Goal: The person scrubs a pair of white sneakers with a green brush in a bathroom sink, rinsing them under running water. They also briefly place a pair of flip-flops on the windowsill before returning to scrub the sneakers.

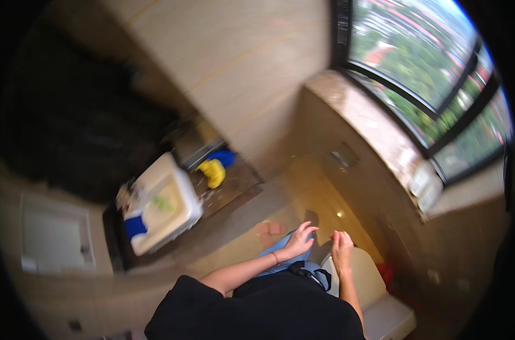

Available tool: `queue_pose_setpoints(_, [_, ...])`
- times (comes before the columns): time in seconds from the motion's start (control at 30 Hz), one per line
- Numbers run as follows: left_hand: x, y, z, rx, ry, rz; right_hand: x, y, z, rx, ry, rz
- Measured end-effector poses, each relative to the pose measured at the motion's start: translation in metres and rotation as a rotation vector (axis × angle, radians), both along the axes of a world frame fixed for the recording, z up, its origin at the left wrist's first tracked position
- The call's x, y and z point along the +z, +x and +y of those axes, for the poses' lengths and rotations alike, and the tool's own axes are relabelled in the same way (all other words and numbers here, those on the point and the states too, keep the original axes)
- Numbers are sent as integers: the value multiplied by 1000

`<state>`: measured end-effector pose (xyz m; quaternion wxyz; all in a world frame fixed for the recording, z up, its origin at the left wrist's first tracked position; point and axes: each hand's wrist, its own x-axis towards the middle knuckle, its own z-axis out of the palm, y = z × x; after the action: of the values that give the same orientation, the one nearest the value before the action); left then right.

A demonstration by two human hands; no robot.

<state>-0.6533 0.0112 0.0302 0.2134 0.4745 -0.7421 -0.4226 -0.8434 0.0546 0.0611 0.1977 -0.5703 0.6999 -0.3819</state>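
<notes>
My left hand (299, 242), with a thin red band at the wrist, hovers in front of my body with its fingers apart. Nothing shows in it. My right hand (341, 245) is raised a short way to its right, fingers curled; whether they pinch something small cannot be made out. The hands do not touch. Below and beside my right hand stands a white toilet (363, 272). Beneath my left hand are my jeans (283, 246), and a dark strap (300, 270) hangs at my waist.
To the left, a white washbasin (193, 208) sits on a dark counter (236, 191). A blue cloth (135, 227) lies on its rim; yellow (214, 173) and blue (223, 157) items lie beside it. Pink slippers (270, 229) rest on the floor. White objects (426, 185) stand on the window sill (380, 123).
</notes>
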Motion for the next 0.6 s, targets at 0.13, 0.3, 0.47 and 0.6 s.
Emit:
queue_pose_setpoints(0.13, [2,62,35,256,55,-12,-1,45,7,256,117,62])
queue_pose_setpoints(0.3, [-8,137,82,466,115,8,8,110,-1,508,150,111])
queue_pose_setpoints(0.47, [-18,222,120,680,104,79,10,198,-13,699,156,148])
queue_pose_setpoints(0.6, [-15,313,144,797,70,91,2,294,-15,781,139,109])
